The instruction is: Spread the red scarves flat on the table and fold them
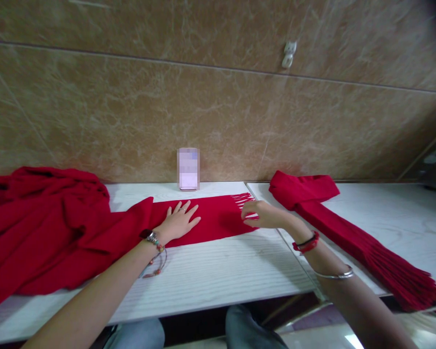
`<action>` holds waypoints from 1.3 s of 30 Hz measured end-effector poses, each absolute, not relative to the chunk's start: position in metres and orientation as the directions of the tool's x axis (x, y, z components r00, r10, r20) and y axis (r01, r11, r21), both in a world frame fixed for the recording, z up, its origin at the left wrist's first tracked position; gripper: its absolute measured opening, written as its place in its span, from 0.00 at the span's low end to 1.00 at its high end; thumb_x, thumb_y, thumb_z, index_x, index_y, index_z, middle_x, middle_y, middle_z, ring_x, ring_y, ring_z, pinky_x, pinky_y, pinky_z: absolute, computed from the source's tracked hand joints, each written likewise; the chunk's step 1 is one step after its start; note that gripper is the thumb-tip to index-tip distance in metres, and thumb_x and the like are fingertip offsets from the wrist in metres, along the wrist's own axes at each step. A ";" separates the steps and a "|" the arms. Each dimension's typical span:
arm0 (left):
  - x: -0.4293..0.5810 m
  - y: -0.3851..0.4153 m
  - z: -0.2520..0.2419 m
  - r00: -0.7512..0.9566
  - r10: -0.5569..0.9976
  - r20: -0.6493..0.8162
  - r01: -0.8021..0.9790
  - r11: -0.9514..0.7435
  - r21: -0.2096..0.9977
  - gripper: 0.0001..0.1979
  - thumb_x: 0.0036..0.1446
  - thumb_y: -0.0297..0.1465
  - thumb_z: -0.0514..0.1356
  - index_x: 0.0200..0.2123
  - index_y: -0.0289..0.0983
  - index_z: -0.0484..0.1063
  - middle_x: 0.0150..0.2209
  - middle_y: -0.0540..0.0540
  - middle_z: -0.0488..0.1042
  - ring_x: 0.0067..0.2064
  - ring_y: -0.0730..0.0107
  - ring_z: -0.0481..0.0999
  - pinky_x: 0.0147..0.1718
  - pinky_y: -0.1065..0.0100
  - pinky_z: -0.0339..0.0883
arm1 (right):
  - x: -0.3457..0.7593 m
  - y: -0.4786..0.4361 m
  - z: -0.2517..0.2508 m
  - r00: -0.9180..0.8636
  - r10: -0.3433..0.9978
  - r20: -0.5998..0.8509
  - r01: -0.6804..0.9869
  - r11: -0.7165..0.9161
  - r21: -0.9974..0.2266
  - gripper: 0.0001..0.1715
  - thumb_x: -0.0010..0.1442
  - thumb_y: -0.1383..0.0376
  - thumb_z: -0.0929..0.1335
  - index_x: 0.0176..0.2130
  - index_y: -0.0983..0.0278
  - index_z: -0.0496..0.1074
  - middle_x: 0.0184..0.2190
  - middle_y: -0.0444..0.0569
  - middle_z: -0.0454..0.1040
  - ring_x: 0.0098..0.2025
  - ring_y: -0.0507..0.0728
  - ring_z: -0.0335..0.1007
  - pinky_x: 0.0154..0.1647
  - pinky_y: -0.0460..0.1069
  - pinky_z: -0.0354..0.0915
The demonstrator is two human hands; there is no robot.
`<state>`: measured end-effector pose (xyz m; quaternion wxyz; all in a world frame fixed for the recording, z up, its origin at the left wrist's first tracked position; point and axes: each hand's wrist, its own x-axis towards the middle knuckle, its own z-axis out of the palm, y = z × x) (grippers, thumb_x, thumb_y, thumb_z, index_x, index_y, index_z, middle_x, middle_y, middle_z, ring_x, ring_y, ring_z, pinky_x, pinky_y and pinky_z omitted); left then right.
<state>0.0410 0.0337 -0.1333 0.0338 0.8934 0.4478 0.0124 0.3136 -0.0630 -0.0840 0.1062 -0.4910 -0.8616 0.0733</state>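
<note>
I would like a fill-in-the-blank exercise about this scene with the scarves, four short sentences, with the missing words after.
1. The left hand lies flat on a scarf of ____ colour.
2. The right hand is at the scarf's end that has a ____.
3. The pale upright object stands against the ____.
4. The heap of scarves lies on the person's ____ side.

Missing words: red; fringe; wall; left.

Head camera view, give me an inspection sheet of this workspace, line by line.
Surface: two white tables side by side.
Job's things: red scarf spread flat, fringe to the right.
Clutter: heap of red cloth left; second scarf right; blurred card upright at the back.
Hands: left hand flat on the red scarf; right hand at its fringe, grip unclear.
Cables: nothing seen.
Surroundings: brown tiled wall, white fitting.
</note>
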 end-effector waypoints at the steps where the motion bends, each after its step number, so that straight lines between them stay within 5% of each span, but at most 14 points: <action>1: 0.041 0.033 -0.133 0.598 0.802 -0.007 0.800 -0.596 0.069 0.30 0.57 0.50 0.37 0.60 0.46 0.46 0.63 0.45 0.42 0.62 0.48 0.40 0.53 0.42 0.40 | 0.306 -0.062 -0.086 -0.528 0.845 0.081 0.813 0.531 -0.239 0.09 0.49 0.71 0.63 0.31 0.65 0.71 0.32 0.48 0.73 0.34 0.52 0.66 0.37 0.45 0.61; 9: 0.041 0.032 -0.131 0.603 0.798 -0.006 0.796 -0.601 0.069 0.30 0.57 0.50 0.37 0.61 0.46 0.46 0.63 0.44 0.42 0.62 0.48 0.40 0.53 0.42 0.40 | 0.344 -0.059 -0.090 -0.316 0.936 -0.153 0.948 0.304 -0.096 0.09 0.45 0.75 0.62 0.24 0.65 0.70 0.24 0.45 0.72 0.27 0.50 0.64 0.28 0.43 0.58; 16: 0.042 0.030 -0.131 0.591 0.807 -0.014 0.805 -0.588 0.078 0.30 0.58 0.49 0.38 0.61 0.46 0.46 0.63 0.44 0.42 0.62 0.48 0.39 0.53 0.42 0.39 | 0.302 -0.058 -0.093 -0.481 0.818 0.315 0.805 0.555 -0.210 0.08 0.54 0.69 0.61 0.32 0.65 0.69 0.34 0.51 0.72 0.38 0.54 0.65 0.41 0.48 0.60; 21: 0.045 0.026 -0.130 0.601 0.799 -0.007 0.797 -0.598 0.088 0.30 0.58 0.49 0.38 0.61 0.45 0.46 0.63 0.43 0.41 0.62 0.48 0.39 0.53 0.42 0.39 | 0.272 -0.053 -0.104 -0.601 0.785 0.149 0.765 0.619 -0.176 0.08 0.50 0.73 0.62 0.31 0.65 0.69 0.31 0.49 0.70 0.33 0.52 0.64 0.35 0.46 0.60; 28: 0.047 0.019 -0.123 0.626 0.780 -0.008 0.776 -0.622 0.106 0.30 0.57 0.51 0.39 0.60 0.46 0.48 0.63 0.44 0.43 0.62 0.49 0.39 0.54 0.44 0.39 | 0.344 -0.057 -0.093 -0.323 0.942 -0.095 0.945 0.314 -0.097 0.11 0.46 0.75 0.61 0.25 0.65 0.71 0.23 0.47 0.72 0.25 0.51 0.64 0.27 0.45 0.59; 32: 0.047 0.018 -0.124 0.608 0.794 -0.011 0.790 -0.604 0.100 0.30 0.57 0.51 0.39 0.60 0.47 0.47 0.63 0.43 0.44 0.62 0.48 0.40 0.53 0.44 0.39 | 0.333 -0.055 -0.098 -0.340 0.919 0.198 0.910 0.375 -0.179 0.13 0.54 0.68 0.61 0.39 0.65 0.71 0.38 0.53 0.73 0.41 0.57 0.68 0.42 0.51 0.63; 34: 0.047 0.018 -0.125 0.610 0.792 -0.013 0.789 -0.606 0.103 0.30 0.57 0.51 0.39 0.60 0.47 0.47 0.63 0.44 0.43 0.62 0.47 0.39 0.53 0.43 0.40 | 0.309 -0.053 -0.107 -0.419 0.855 0.306 0.855 0.485 -0.183 0.23 0.57 0.60 0.62 0.52 0.64 0.63 0.52 0.57 0.64 0.53 0.60 0.58 0.52 0.56 0.57; 36: 0.048 0.018 -0.126 0.610 0.792 -0.012 0.789 -0.606 0.102 0.30 0.57 0.51 0.39 0.60 0.47 0.46 0.63 0.43 0.42 0.62 0.47 0.39 0.53 0.44 0.40 | 0.288 -0.052 -0.117 -0.497 0.837 0.229 0.825 0.537 -0.175 0.33 0.58 0.54 0.60 0.58 0.63 0.53 0.59 0.58 0.54 0.60 0.63 0.47 0.56 0.61 0.51; 39: 0.047 0.019 -0.124 0.612 0.790 -0.019 0.788 -0.608 0.098 0.30 0.57 0.51 0.39 0.60 0.47 0.46 0.63 0.43 0.43 0.62 0.48 0.39 0.53 0.44 0.40 | 0.276 -0.050 -0.128 -0.537 0.842 0.043 0.829 0.537 -0.153 0.33 0.61 0.51 0.55 0.61 0.60 0.47 0.62 0.54 0.47 0.62 0.64 0.39 0.57 0.66 0.45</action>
